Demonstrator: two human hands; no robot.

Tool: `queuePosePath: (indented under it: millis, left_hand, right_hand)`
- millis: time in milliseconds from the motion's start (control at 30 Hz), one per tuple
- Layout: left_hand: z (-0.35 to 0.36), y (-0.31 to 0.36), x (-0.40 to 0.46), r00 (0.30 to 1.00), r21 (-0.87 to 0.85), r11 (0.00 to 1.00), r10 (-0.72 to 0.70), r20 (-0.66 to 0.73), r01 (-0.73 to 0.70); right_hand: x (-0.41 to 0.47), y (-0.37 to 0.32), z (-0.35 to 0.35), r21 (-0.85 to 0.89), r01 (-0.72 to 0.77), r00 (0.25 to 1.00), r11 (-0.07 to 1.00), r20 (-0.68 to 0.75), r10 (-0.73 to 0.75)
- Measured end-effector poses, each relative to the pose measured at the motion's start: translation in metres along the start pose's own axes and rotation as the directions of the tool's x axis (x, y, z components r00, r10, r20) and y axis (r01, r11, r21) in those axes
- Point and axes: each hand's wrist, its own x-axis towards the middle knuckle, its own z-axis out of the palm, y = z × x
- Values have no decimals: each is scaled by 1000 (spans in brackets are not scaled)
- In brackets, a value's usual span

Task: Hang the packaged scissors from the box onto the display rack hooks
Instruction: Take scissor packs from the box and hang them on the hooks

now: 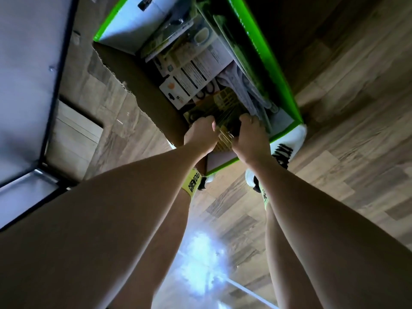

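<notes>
An open cardboard box with bright green edges (287, 94) stands on the floor in front of me, full of packaged scissors (191, 74) lying in loose stacks. At the box's near end, both hands reach in. My left hand (201, 134) and my right hand (250, 137) grip a bundle of scissor packages with yellow-patterned cards (225, 103), one hand on each side, fingers curled over the top edge. The display rack hooks are out of view.
Wood-look flooring (345, 152) surrounds the box. A white panel with a dark frame (26, 74) runs along the left. My feet in white shoes (289, 143) and yellow socks stand at the box's near end. A bright glare spot lies on the floor below.
</notes>
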Motion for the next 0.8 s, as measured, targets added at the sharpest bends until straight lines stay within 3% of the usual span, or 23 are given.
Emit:
queuePosePath:
  millis: [233,467,700,800]
  left_hand:
    - [-7,7,-5,993,-26,994,-101,57,103]
    - [-35,9,-43,986,-84,983,-164,38,166]
    - [-96,17,-101,990,-142,981,-135,-35,129]
    - [-127,23,-126,991,-127,988,-102,-91,90]
  right_hand:
    - [0,-6,3,-122,29,996,992,83,-19]
    - [-26,-30,-15,-69,34,982,997,187,-21]
    - [-71,-61,-63,90,-124,987,988,112,114]
    - [-81,-75,-93,91,-127,982,988,151,112]
